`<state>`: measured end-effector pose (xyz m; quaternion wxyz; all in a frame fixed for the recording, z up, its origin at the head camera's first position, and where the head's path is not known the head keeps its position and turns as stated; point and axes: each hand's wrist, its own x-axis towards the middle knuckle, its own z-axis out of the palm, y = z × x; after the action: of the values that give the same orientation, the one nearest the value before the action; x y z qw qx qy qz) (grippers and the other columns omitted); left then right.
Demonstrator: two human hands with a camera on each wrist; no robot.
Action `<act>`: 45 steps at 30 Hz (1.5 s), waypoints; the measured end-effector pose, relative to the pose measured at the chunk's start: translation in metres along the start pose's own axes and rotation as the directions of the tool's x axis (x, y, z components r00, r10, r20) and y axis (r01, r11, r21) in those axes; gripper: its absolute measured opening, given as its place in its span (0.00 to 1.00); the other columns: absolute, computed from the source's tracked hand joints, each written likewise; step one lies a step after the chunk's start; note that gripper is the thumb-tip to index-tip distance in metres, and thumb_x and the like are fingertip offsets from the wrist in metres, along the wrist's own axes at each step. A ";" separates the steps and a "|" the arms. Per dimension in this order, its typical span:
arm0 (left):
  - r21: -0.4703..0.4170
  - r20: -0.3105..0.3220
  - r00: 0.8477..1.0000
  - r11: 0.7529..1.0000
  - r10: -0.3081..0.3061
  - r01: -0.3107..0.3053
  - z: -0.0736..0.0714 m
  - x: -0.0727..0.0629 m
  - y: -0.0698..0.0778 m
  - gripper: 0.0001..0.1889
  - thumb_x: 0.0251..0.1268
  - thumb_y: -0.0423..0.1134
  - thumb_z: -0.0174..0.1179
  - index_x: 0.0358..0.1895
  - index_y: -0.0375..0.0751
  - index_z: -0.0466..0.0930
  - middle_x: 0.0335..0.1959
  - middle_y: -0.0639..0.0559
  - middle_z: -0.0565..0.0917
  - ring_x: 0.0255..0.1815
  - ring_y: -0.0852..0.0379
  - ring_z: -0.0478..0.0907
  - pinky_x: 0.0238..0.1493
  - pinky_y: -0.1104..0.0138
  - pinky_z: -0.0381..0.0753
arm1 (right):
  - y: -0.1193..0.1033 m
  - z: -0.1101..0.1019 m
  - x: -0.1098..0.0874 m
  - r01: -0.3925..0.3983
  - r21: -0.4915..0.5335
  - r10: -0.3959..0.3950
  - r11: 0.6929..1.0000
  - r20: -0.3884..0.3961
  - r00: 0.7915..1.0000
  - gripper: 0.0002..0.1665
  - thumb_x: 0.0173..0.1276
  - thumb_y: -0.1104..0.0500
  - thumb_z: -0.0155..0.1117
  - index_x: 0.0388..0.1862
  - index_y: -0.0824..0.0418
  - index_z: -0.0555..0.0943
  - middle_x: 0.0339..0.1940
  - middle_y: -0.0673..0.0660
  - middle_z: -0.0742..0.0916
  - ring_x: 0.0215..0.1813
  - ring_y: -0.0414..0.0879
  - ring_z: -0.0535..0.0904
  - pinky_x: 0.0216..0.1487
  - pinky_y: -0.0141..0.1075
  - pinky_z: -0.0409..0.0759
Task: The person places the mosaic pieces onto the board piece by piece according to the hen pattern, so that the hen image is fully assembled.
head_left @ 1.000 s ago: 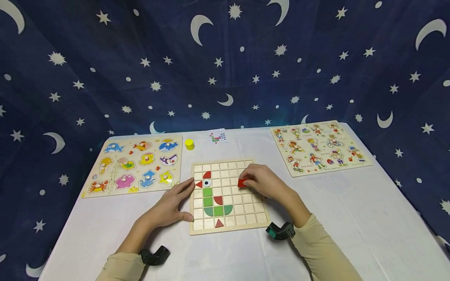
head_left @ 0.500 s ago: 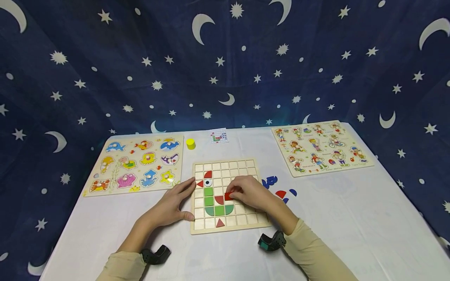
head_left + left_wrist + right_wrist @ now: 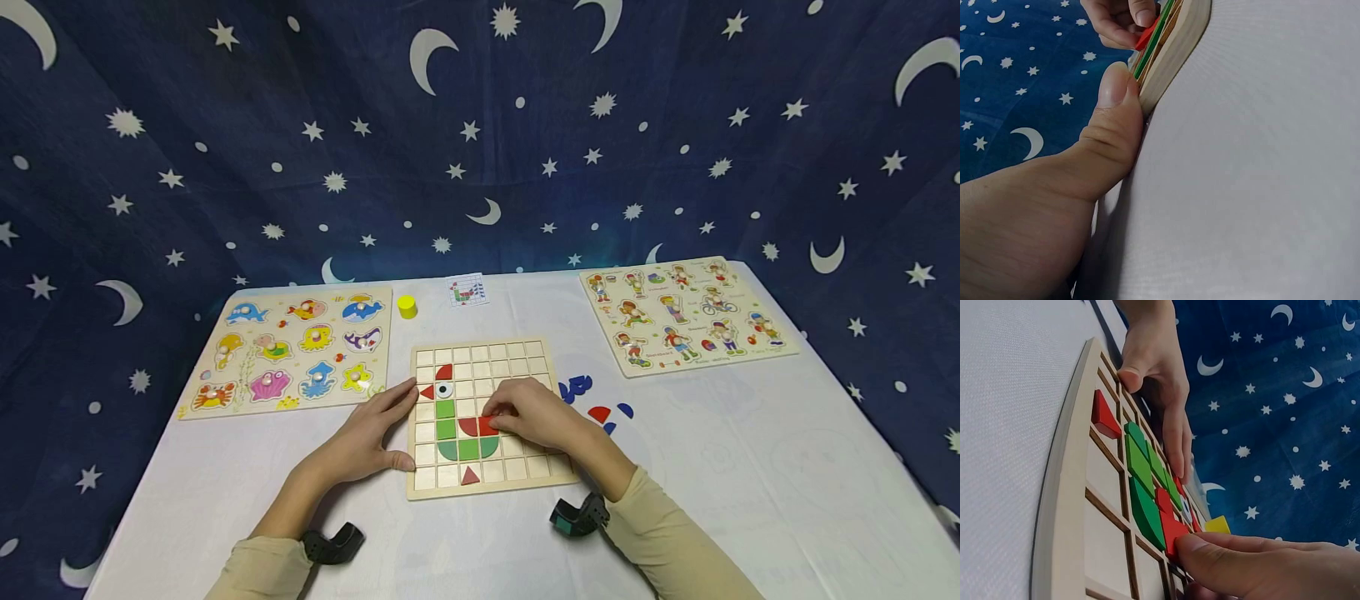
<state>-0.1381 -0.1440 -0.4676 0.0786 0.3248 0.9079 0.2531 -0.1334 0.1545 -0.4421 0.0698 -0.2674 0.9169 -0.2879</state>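
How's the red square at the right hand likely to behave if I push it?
The red square looks stiff, as its edges are straight and crisp. It is probably light, being small enough for the right hand to pinch. Pushed sideways, it may catch, since the board has raised strips between its cells.

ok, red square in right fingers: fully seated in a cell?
Cannot tell: on the grid board, red square lies beside the red quarter-circle, but right hand pinches and partly hides it.

Grid bd [image 3: 517, 471] on tbl [image 3: 450, 550]; sea puzzle [image 3: 294, 360] L, sports puzzle [image 3: 651, 332] R, card [image 3: 467, 291] behind, pcs [image 3: 598, 413] just R.
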 end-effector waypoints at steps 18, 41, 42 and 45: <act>0.004 0.018 1.000 1.000 -0.019 0.019 -0.001 0.000 0.001 0.57 0.38 0.68 0.65 0.74 0.42 0.55 0.77 0.52 0.52 0.76 0.44 0.50 0.69 0.43 0.57 | 0.002 -0.001 -0.001 0.025 -0.078 -0.023 0.997 0.027 0.999 0.11 0.62 0.50 0.67 0.42 0.50 0.87 0.36 0.41 0.82 0.38 0.35 0.73 0.45 0.31 0.74; -0.009 0.001 1.000 1.000 -0.021 0.021 0.001 0.001 0.001 0.57 0.38 0.68 0.66 0.73 0.42 0.56 0.77 0.51 0.52 0.76 0.43 0.51 0.68 0.42 0.57 | 0.078 -0.091 -0.047 -0.295 0.123 0.270 0.948 0.187 0.945 0.09 0.58 0.60 0.71 0.34 0.60 0.80 0.25 0.50 0.78 0.27 0.41 0.72 0.29 0.31 0.71; -0.007 0.000 1.000 1.000 -0.020 0.020 0.001 0.001 0.001 0.57 0.38 0.68 0.65 0.73 0.42 0.56 0.77 0.51 0.53 0.76 0.43 0.51 0.68 0.42 0.57 | 0.080 -0.093 -0.049 -0.315 0.118 0.286 0.942 0.211 0.935 0.09 0.57 0.60 0.71 0.34 0.60 0.80 0.25 0.50 0.77 0.27 0.41 0.71 0.29 0.31 0.71; -0.013 0.006 1.000 0.999 -0.030 0.030 0.001 0.001 0.001 0.57 0.37 0.68 0.66 0.73 0.43 0.55 0.77 0.52 0.52 0.76 0.44 0.51 0.69 0.43 0.56 | 0.082 -0.095 -0.052 -0.357 0.069 0.328 0.932 0.266 0.907 0.11 0.55 0.59 0.73 0.33 0.60 0.79 0.23 0.50 0.76 0.27 0.41 0.70 0.30 0.33 0.68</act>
<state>-0.1380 -0.1424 -0.4676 0.0873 0.3116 0.9106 0.2570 -0.1528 0.2858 -0.4122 0.2494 -0.1319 0.9152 -0.2878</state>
